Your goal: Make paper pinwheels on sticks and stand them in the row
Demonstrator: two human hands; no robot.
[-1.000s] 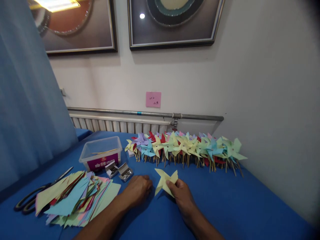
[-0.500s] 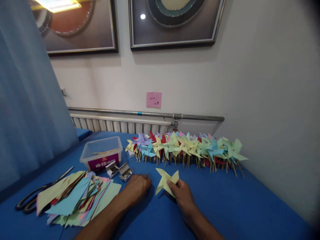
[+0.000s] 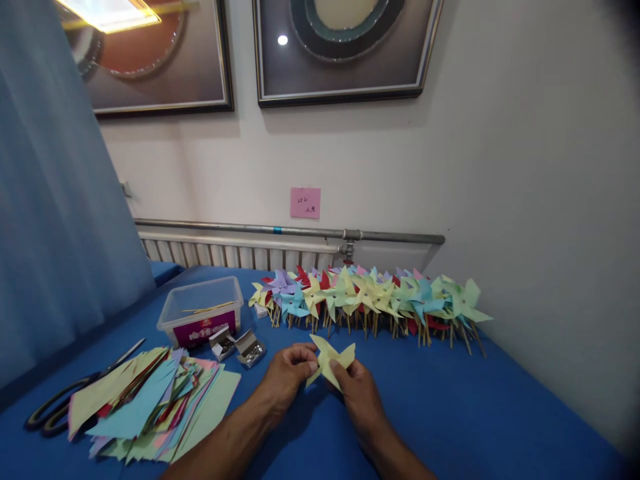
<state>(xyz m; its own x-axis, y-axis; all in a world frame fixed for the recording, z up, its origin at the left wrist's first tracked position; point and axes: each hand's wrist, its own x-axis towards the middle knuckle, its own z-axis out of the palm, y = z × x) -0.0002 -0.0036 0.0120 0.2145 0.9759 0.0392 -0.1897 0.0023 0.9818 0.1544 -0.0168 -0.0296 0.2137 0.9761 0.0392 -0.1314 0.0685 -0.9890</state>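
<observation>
A pale yellow paper pinwheel is pinched in my right hand, thumb on its centre and the fingers behind. No stick shows on it. Close to the pinwheel's left blade is my left hand, thumb and fingertips pressed together; anything between them is too small to make out. Left of that hand stand two small open boxes of shiny metal tacks. Past them sits a clear plastic tub with a purple label and a few thin wooden sticks inside.
Finished pinwheels on sticks lie in a long colourful row at the back. Loose cut paper piles up at the left, partly over black-handled scissors. A radiator and pipe run along the wall behind the blue-covered table.
My left hand has risen from the tabletop beside the tack boxes and moved right, up to the pinwheel's left side. The pinwheel stays in my right hand, nearly in place.
</observation>
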